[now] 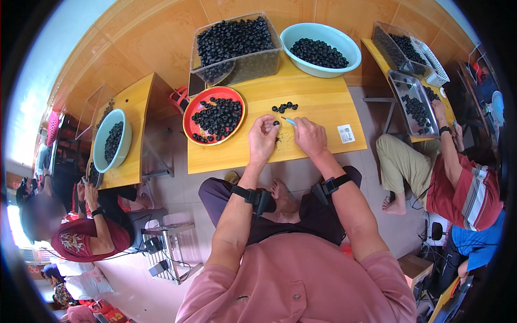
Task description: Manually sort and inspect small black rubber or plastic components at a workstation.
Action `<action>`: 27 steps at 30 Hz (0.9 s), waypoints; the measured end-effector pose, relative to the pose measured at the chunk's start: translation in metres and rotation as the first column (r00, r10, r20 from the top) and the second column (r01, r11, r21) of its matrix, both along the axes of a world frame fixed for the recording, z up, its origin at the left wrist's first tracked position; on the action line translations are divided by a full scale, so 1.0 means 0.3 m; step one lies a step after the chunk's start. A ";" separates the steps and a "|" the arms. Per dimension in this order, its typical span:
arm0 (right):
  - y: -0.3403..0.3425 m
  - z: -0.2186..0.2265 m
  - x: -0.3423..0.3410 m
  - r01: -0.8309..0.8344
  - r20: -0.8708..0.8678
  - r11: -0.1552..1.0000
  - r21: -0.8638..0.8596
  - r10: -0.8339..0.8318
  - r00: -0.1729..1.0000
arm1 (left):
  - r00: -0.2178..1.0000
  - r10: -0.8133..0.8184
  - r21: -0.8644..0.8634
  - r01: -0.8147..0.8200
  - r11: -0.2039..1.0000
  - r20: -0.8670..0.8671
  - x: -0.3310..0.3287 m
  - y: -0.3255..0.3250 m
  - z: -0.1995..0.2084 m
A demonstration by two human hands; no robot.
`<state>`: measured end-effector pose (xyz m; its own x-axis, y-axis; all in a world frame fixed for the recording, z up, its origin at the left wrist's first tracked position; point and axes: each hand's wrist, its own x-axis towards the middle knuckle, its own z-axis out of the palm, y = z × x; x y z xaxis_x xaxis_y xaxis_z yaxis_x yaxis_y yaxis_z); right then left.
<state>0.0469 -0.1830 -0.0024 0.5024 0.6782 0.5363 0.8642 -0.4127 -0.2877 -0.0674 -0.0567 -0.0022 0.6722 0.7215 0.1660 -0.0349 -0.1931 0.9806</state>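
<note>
Over the yellow wooden table (pixel 323 140), my left hand (pixel 262 134) is closed, its fingertips pinching a small black round part (pixel 276 123). My right hand (pixel 311 136) is closed around a tool with a light blue handle (pixel 291 121), whose thin dark tip points at that part. The exact kind of tool cannot be made out. Just beyond my hands lies a small group of loose black ring-like parts (pixel 285 107). Dark crumbs (pixel 278 139) are scattered on the table between my hands. To the left stands a round red tray (pixel 188 119) with many such parts.
At the table's back are a clear plastic bin (pixel 237 70) and a light blue basin (pixel 353 54), both full of black parts. A white label (pixel 346 134) is on the right. Co-workers sit at side tables with another basin (pixel 127 141) and a metal tray (pixel 414 126).
</note>
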 end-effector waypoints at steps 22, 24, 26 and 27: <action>0.002 -0.009 0.003 0.020 0.017 1.000 0.020 -0.021 1.000 | 0.829 0.535 0.740 -0.462 0.489 0.163 -0.132 0.255 0.153; 0.005 -0.008 0.005 0.021 0.019 0.999 0.037 -0.022 1.000 | 0.878 0.463 0.766 -0.378 0.520 0.120 -0.115 0.259 0.189; 0.002 -0.008 0.009 0.055 0.030 0.998 0.034 -0.056 0.998 | 0.964 0.263 0.792 -0.182 0.582 0.028 -0.070 0.262 0.194; 0.004 -0.008 0.006 0.056 0.030 0.998 0.033 -0.057 0.998 | 0.978 0.200 0.756 -0.091 0.648 -0.053 -0.043 0.253 0.180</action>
